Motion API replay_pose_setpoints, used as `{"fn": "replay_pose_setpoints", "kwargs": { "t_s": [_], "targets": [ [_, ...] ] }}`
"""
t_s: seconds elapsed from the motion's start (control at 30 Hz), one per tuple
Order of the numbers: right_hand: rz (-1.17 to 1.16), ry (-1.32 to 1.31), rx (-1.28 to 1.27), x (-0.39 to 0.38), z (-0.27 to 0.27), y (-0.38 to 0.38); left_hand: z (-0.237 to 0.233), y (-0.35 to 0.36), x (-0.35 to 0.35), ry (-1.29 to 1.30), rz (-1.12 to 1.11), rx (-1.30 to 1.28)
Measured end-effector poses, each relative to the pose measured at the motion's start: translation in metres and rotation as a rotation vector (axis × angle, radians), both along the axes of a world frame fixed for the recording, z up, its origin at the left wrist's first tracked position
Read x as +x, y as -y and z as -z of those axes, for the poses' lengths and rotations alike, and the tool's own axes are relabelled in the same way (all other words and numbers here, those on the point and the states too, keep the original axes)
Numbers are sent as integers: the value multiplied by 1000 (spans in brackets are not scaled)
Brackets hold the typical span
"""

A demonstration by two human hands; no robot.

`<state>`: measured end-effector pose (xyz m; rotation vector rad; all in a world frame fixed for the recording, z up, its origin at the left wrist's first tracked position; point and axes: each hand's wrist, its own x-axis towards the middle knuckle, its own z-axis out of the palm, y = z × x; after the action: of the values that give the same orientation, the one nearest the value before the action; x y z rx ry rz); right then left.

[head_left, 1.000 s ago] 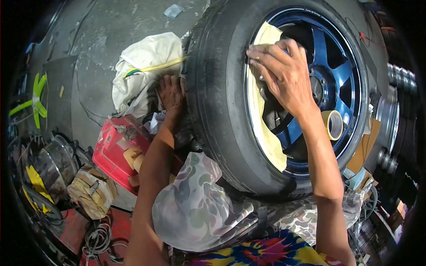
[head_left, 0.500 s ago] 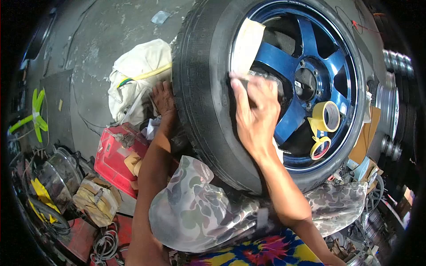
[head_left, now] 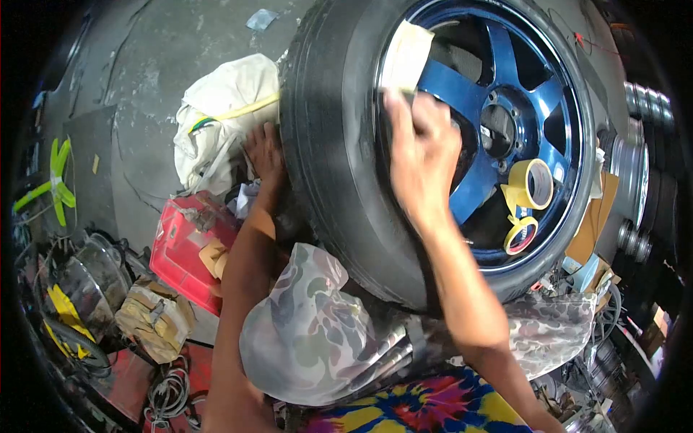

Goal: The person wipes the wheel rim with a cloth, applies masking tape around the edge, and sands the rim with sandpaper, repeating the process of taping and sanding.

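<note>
A blue spoked wheel [head_left: 469, 101] with a black tire [head_left: 325, 155] is tilted up in front of me. My right hand [head_left: 426, 155], smeared by motion, is at the left rim edge with its fingers curled; whatever is in them is hidden. Just beyond its fingertips, a pale strip of masking material [head_left: 408, 54] covers part of the rim. A wide yellow tape roll [head_left: 538, 184] and a smaller one [head_left: 521, 236] lie on the wheel's lower right. My left hand [head_left: 266, 155] rests with fingers spread beside the tire's tread, by a white cloth [head_left: 227, 108].
A red plastic case [head_left: 180, 245] sits left of my camouflage-covered knee [head_left: 310, 325]. Further left are a taped cardboard box [head_left: 155, 317], a coiled cable [head_left: 167, 393] and a bright green object [head_left: 56, 184]. Metal rims [head_left: 632, 173] line the right side.
My right hand has moved up along the rim, to the lower end of the pale strip. My left hand stays beside the tire, shifted slightly upward in view.
</note>
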<state>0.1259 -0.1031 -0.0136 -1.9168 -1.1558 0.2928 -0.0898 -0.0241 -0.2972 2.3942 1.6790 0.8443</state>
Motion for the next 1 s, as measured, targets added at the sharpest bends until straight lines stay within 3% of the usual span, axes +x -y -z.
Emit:
{"fn": "replay_pose_setpoints", "kwargs": {
  "t_s": [0.1,0.27,0.37,0.43,0.6,0.8,0.9,1.0],
  "targets": [
    [-9,-67,-157,21,-5,-20,-9,-3,1,-95,-5,-235],
    [-210,-47,-253,10,-27,37,6,-10,0,-117,-18,-165],
    [-244,-90,-185,10,-30,82,4,-5,1,-97,-4,-120],
    [-357,-101,-322,18,-39,105,4,-4,1,-92,3,-98],
    [-434,-105,-330,28,-41,130,5,-3,0,-83,14,-48],
    [-410,170,-192,14,-29,127,9,1,-1,-20,50,218],
    [-400,261,-183,10,-26,116,2,-8,-1,-8,59,-98],
    [-444,410,-216,10,-27,124,27,-12,-8,-135,7,-160]
  ]
}}
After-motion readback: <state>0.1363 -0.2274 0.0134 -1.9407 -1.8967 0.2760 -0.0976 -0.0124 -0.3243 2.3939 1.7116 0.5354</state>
